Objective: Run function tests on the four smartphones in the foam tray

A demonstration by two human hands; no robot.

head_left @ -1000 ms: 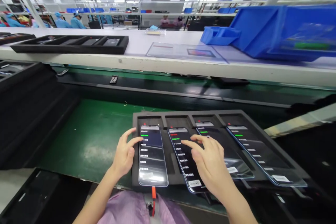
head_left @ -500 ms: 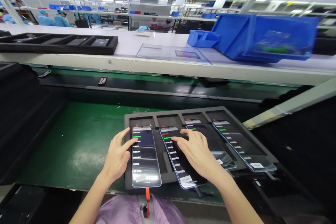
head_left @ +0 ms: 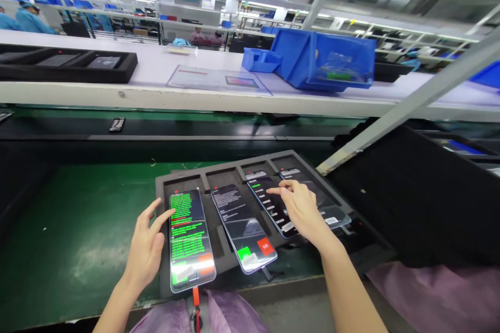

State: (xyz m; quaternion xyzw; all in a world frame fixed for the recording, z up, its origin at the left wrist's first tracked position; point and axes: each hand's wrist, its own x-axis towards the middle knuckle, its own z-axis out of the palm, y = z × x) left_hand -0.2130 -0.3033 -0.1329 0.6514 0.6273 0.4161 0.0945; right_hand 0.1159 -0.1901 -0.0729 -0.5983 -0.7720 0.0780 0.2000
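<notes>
Several smartphones lie screen up in a dark foam tray. My left hand (head_left: 145, 250) holds nothing; its fingers are apart, the index fingertip at the upper screen of the leftmost smartphone (head_left: 191, 250). Green and red text lines fill that screen, and a red cable plug (head_left: 196, 296) sits at its lower end. Beside it, the second smartphone (head_left: 244, 234) shows small text with a green and a red block. Over the third smartphone (head_left: 269, 208), my right hand (head_left: 299, 208) stretches its index finger to the list on the screen. It partly covers the fourth smartphone (head_left: 332, 210).
The foam tray (head_left: 160, 192) rests on a green worktop (head_left: 89, 229). Behind, a white shelf (head_left: 148, 91) carries blue bins (head_left: 300, 62), a clear sheet (head_left: 214, 79) and another black tray (head_left: 128, 70). A slanted post (head_left: 394, 109) and black board (head_left: 410, 187) stand right.
The view has swung right. My right hand has moved from the second smartphone to the third. The first two screens have changed from lists to text with green and red blocks.
</notes>
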